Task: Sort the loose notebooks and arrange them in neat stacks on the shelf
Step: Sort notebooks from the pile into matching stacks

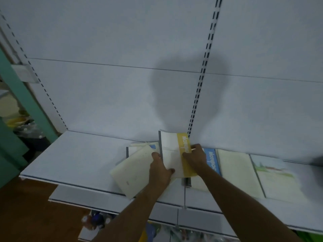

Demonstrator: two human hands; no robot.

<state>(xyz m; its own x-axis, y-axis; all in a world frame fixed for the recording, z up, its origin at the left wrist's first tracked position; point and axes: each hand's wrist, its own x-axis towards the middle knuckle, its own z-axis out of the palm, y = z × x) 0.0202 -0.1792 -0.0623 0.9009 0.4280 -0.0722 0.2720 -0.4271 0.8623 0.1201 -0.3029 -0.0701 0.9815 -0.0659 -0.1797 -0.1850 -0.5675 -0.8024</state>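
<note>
Yellow-banded notebook [174, 154] gripped by both hands, white shelf [70, 158] beneath

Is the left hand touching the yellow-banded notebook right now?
Touching. The head view shows the left hand with its thumb lying across the cover of the yellow-banded notebook; the right hand grips its yellow band.

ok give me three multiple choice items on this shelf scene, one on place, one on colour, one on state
1. Where is the tilted cream notebook?
A. left of both hands
B. far right
C. on the floor

2. What colour is the band on the held notebook?
A. red
B. yellow
C. black

3. How is the held notebook held?
A. left hand only
B. right hand only
C. both hands

Key: 1 A, it lies on the shelf left of the hands. 2 B, a yellow strip. 3 C, left hand and right hand each grip an edge.
</note>
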